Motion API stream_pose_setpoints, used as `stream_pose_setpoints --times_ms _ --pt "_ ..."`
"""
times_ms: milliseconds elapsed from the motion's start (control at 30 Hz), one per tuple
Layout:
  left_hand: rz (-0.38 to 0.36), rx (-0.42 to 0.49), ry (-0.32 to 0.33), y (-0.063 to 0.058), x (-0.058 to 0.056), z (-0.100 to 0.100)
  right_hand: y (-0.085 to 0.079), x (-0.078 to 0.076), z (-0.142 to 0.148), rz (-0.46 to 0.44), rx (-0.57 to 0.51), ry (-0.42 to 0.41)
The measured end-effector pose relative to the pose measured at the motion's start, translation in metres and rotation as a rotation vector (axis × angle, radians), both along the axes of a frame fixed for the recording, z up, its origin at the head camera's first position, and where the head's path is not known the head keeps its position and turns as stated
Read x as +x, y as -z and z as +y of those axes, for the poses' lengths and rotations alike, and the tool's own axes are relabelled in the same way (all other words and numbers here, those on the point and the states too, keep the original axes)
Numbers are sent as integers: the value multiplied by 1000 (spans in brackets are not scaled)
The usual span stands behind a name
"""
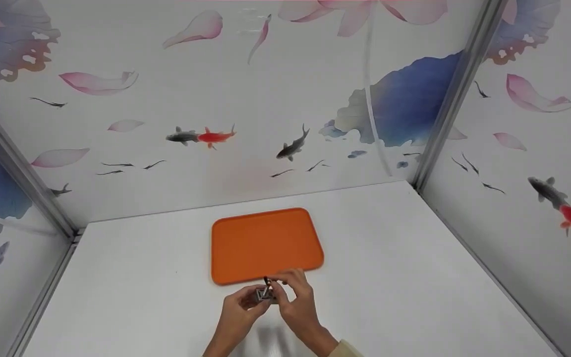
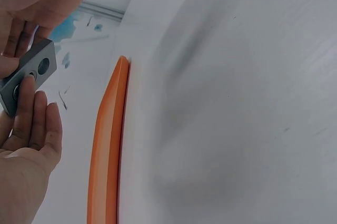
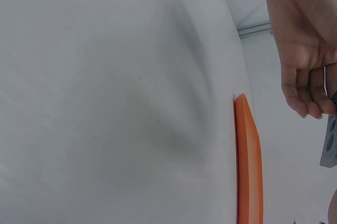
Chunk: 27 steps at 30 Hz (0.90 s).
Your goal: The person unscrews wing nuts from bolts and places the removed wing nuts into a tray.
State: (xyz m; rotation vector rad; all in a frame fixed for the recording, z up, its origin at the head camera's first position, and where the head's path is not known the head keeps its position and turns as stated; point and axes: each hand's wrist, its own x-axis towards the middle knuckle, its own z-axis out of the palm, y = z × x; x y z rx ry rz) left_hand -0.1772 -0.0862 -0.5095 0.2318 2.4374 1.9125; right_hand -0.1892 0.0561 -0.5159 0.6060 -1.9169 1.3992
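Note:
In the head view, my left hand (image 1: 240,310) grips a small grey metal block (image 1: 259,295) between thumb and fingers. My right hand (image 1: 298,303) pinches a small silver pin-like piece (image 1: 266,284) with a dark upper end, standing at the block; its exact kind is too small to tell. The left wrist view shows round holes in the block (image 2: 36,54), with a left-hand (image 2: 32,134) finger against its face and the right hand (image 2: 45,0) above. In the right wrist view, the left hand (image 3: 308,50) holds the block (image 3: 328,156), cut off by the frame edge.
An orange rectangular tray (image 1: 265,245) lies on the white table (image 1: 389,277) just beyond both hands. Printed wall panels (image 1: 246,89) with fish and petals enclose the back and sides, joined by metal corner posts (image 1: 456,94).

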Motion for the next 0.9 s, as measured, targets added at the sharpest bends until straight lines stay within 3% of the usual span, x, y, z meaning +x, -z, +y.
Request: stream_pose_setpoints --times_ms 467,767,900 --pt "-30 -14 2 -3 1 0 1 3 -2 -75 -47 75" --pt "-30 14 -8 26 -14 -3 29 -15 2 -84 -33 73" --pt "-29 27 -14 30 -16 -3 23 -11 2 -77 -22 69"
